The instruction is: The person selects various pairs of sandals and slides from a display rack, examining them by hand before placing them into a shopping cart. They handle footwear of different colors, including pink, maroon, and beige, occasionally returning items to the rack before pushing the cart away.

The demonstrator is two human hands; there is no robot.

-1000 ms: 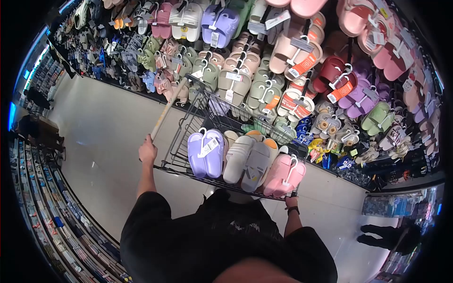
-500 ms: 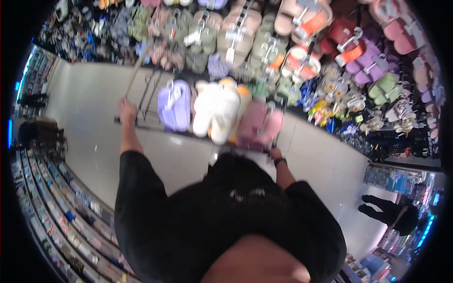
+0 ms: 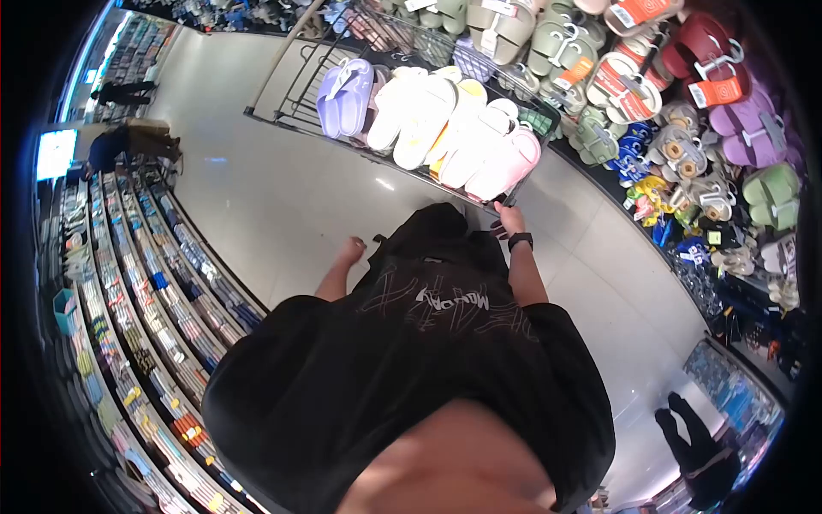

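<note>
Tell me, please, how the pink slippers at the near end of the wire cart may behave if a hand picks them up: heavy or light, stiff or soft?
The pink slippers look thick and puffy like moulded foam, so probably light for their size. Their rounded, smooth surface suggests slight give rather than floppiness. They lie loosely against the cream pairs at the wire cart edge beside the right hand, so they might slide off.

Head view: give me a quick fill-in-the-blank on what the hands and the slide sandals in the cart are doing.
1. The right hand grips the ____ edge.
2. The left hand hangs free and touches ____.
3. The slide sandals nearest the right hand are ____.
4. At the cart's far end lies a ____ pair.

Missing words: cart; nothing; pink; purple
</note>
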